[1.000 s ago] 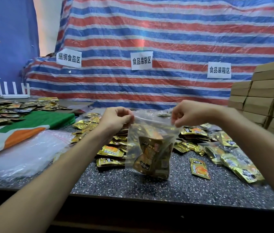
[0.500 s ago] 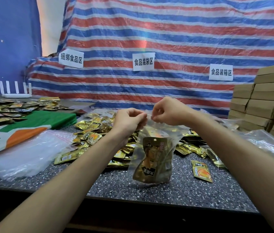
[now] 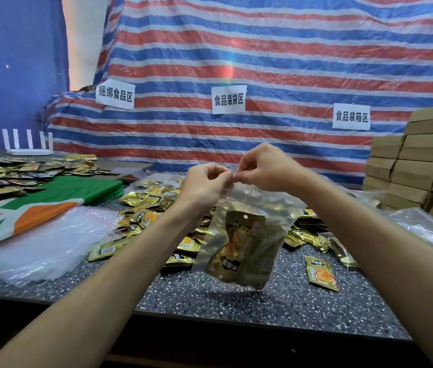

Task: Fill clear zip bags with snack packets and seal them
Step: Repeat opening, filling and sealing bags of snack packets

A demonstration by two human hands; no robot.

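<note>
Left grip (image 3: 204,181), right grip (image 3: 263,168) pinch zip bag (image 3: 268,205), hiding seal.

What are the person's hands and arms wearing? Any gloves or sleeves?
Nothing that shows. The left hand and the right hand have no gloves, and no rings can be seen. The left forearm and the right forearm are bare as far as the picture reaches: no sleeves, watch or bracelet in view.
</note>
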